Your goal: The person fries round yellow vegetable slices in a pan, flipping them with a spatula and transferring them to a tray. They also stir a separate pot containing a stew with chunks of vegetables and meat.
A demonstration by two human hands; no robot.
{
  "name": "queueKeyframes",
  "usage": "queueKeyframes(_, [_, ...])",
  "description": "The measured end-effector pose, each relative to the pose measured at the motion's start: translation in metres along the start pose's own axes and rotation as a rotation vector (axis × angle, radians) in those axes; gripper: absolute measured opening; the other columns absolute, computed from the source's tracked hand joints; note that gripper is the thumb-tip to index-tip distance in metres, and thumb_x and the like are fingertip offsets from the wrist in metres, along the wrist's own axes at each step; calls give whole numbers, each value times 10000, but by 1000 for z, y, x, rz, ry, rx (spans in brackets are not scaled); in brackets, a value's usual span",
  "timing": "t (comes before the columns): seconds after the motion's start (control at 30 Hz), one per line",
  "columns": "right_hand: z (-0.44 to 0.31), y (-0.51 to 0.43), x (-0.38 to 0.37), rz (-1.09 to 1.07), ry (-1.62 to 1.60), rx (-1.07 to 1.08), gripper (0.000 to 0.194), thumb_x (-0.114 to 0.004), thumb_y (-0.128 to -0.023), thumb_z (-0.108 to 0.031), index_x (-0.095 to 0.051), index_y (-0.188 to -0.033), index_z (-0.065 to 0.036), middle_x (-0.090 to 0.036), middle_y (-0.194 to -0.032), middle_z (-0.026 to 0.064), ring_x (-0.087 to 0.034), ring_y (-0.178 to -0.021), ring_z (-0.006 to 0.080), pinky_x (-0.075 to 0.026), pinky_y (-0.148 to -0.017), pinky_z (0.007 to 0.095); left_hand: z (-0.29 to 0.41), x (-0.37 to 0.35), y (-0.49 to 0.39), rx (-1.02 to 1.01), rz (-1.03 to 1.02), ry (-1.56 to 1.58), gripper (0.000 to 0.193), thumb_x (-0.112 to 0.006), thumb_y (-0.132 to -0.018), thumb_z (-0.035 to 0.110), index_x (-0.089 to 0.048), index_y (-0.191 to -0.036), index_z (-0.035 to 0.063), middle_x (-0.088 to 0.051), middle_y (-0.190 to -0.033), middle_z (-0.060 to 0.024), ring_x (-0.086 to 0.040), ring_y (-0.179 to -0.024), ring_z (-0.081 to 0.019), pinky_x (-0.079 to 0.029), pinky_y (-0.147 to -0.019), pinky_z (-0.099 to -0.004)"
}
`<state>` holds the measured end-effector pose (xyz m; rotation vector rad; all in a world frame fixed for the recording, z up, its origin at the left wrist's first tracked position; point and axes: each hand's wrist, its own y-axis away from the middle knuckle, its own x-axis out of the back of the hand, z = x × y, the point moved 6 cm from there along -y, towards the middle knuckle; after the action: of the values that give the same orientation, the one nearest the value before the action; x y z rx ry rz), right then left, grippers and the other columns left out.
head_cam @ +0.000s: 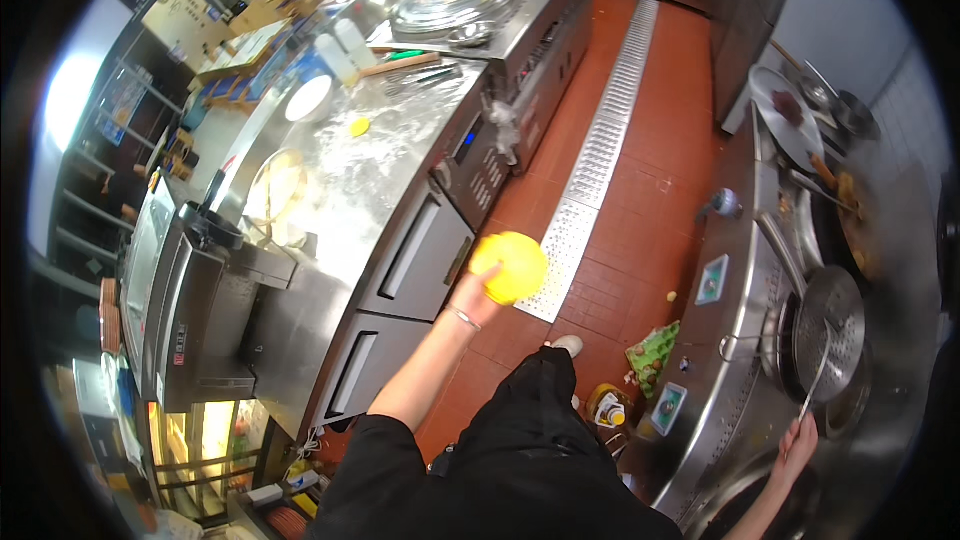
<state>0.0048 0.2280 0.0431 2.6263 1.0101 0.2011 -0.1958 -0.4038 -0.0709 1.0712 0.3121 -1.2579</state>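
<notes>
My left hand (484,289) holds a bright yellow, flat round piece (516,268) over the aisle, thumb on top; its material is unclear, perhaps dough. On my right, my right hand (799,441) grips the thin metal handle of a utensil (816,379). That handle reaches across a perforated metal strainer (844,315), which sits over a round pot on the stove. Left of me is a steel counter (352,187) dusted with white powder. On it lie a small yellow disc (360,127), a white bowl (308,99) and a wooden rolling pin (400,64).
A wok (840,225) with food stands farther along the stove, near a plate (772,94) holding dark red food. A green egg tray (654,356) and an oil bottle (609,409) sit on the floor by my feet. A metal drain grate (607,157) runs along the red tiles.
</notes>
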Motion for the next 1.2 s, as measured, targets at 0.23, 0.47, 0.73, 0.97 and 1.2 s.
queueKeyframes(0.23, [-43,59,43,190,166,91,161,-482,-953,-218,-542,-946,-69,-442,-585,-42,-323,-379,18,-227,-321,172,242,222,-90,-452,-42,-181,507,-632,-824,222,-449,-1266,56,-554,-1208,-146,-550,-1084,-289,-473,-920,-413])
queueKeyframes(0.47, [-70,183,122,567,255,-66,173,-461,-935,-144,-531,-955,13,-462,-594,-12,-358,-408,44,-252,-349,191,271,131,-185,-576,304,-897,430,-611,-839,217,-481,-1216,55,-567,-1132,-128,-558,-1007,-263,-478,-862,-387])
queueKeyframes(0.73, [60,259,233,635,-636,-398,220,-422,-931,-79,-460,-1081,77,-387,-588,-25,-316,-426,52,-235,-368,186,58,-47,-186,-224,-122,-1243,347,-588,-857,211,-517,-1158,53,-581,-1046,-106,-568,-918,-234,-485,-796,-356])
queueKeyframes(0.97, [97,244,251,549,-654,-456,240,-439,-942,-111,-490,-1080,78,-398,-589,-15,-303,-429,63,-234,-374,192,-155,-94,-140,343,-456,-1370,281,-567,-872,205,-549,-1107,52,-594,-971,-87,-577,-841,-209,-491,-738,-330])
queueKeyframes(1.2, [101,181,277,543,-557,-299,218,-453,-943,-120,-553,-1028,54,-420,-584,-17,-313,-421,64,-247,-373,205,-313,-120,-103,671,-642,-1466,228,-546,-888,200,-580,-1056,51,-607,-895,-68,-585,-764,-183,-497,-680,-303])
